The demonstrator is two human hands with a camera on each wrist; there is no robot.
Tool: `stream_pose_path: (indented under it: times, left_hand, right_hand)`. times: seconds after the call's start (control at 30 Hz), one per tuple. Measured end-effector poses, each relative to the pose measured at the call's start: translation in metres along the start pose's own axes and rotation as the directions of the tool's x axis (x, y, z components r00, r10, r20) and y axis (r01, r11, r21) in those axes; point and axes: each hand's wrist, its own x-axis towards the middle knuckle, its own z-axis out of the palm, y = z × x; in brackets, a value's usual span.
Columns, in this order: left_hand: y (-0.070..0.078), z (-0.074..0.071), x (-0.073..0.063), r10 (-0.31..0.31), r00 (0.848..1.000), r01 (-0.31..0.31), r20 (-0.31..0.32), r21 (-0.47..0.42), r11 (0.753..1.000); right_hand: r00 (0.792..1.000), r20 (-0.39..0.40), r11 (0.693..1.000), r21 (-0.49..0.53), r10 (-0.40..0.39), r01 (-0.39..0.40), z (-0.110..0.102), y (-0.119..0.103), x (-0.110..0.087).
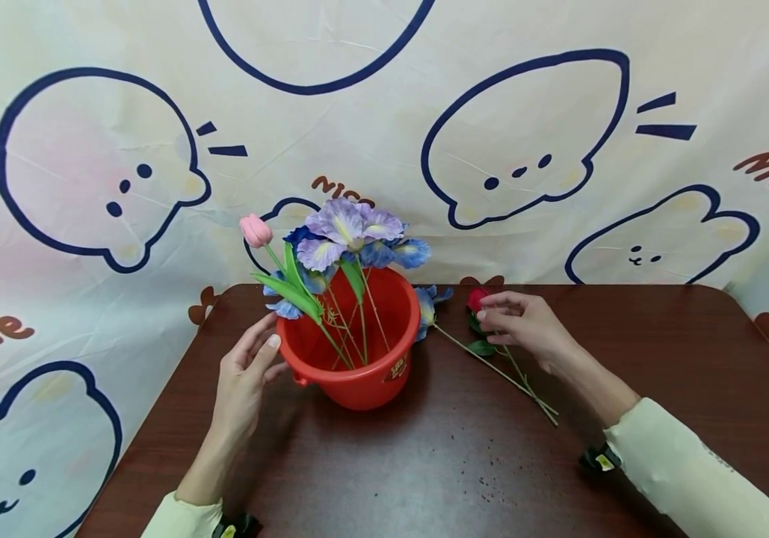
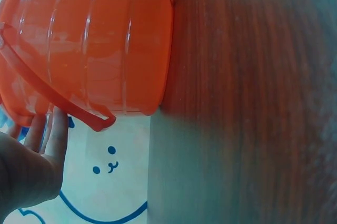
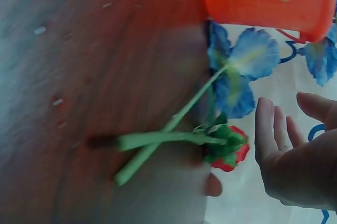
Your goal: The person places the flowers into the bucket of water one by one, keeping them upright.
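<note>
A red plastic bucket [image 1: 363,386] stands upright on the table, holding several artificial flowers. Among them are a pink tulip [image 1: 255,230] and a purple iris [image 1: 349,228]. My left hand [image 1: 244,381] is at the bucket's left side, its fairly straight fingertips right at the rim; in the left wrist view the fingers [image 2: 59,134] reach up beside the bucket's handle [image 2: 52,95]. Over a red rose [image 3: 239,150] lying right of the bucket is my right hand [image 1: 525,326], fingers extended and nothing gripped. A blue iris [image 3: 242,66] lies beside the rose, their stems crossing.
The dark brown table [image 1: 680,403] has rounded back corners. Small dark crumbs [image 1: 488,486] are scattered on its front middle. Behind it hangs a pale cloth [image 1: 384,142] printed with cartoon animals, close to the table's back edge.
</note>
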Motion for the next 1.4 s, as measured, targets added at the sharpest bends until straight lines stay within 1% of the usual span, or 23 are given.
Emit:
stream_pose_path:
  times: [0.2,0.3,0.4,0.53,0.6,0.67,0.83,0.87,0.93,1.1,1.23,1.27,1.4]
  left_hand:
    - [0.001,0.000,0.000,0.007,1.000,-0.007,0.001,0.001,1.000]
    - [0.001,0.000,0.000,0.012,1.000,-0.012,-0.001,0.007,1.000]
    - [0.001,-0.001,0.000,0.019,1.000,-0.019,-0.002,0.009,1.000]
    - [0.001,-0.001,0.000,0.019,1.000,-0.019,-0.002,0.005,1.000]
    - [0.000,0.000,0.000,0.014,1.000,-0.014,-0.002,0.009,1.000]
    - [0.000,0.000,-0.001,0.008,1.000,-0.008,-0.005,0.016,1.000]
    - [-0.001,0.000,-0.001,0.006,1.000,-0.006,-0.005,0.022,1.000]
    - [-0.001,0.000,0.000,0.008,1.000,-0.007,-0.004,0.020,1.000]
    - [-0.001,0.000,0.000,0.010,1.000,-0.010,-0.003,0.017,1.000]
    - [-0.001,0.000,0.000,0.010,1.000,-0.010,-0.002,0.013,1.000]
    - [-0.001,0.000,0.000,0.011,1.000,-0.011,-0.003,0.017,1.000]
    - [-0.001,0.000,0.000,0.012,1.000,-0.012,-0.004,0.019,1.000]
    - [-0.001,-0.001,0.000,0.010,1.000,-0.009,-0.004,0.026,1.000]
  right_hand:
    - [0.999,0.041,0.998,-0.064,-0.021,0.023,0.001,0.015,0.000]
    - [0.998,0.055,0.993,-0.116,-0.020,0.026,0.002,0.019,0.001]
    - [0.997,0.066,0.981,-0.188,-0.029,0.041,0.006,0.022,0.002]
    - [0.996,0.068,0.956,-0.283,-0.055,0.072,0.014,0.024,0.006]
    - [0.995,0.073,0.940,-0.330,-0.069,0.089,0.017,0.026,0.009]
    - [0.994,0.071,0.916,-0.387,-0.088,0.109,0.019,0.027,0.012]
    - [0.988,0.061,0.831,-0.536,-0.141,0.152,0.026,0.029,0.018]
    - [0.987,0.064,0.818,-0.553,-0.146,0.157,0.027,0.028,0.018]
    - [0.988,0.068,0.808,-0.569,-0.140,0.154,0.029,0.027,0.019]
    - [0.988,0.095,0.802,-0.577,-0.121,0.154,0.033,0.022,0.018]
    - [0.988,0.108,0.805,-0.573,-0.111,0.153,0.032,0.020,0.018]
    - [0.989,0.105,0.809,-0.569,-0.105,0.147,0.032,0.019,0.018]
    - [0.992,0.098,0.852,-0.511,-0.075,0.115,0.027,0.012,0.017]
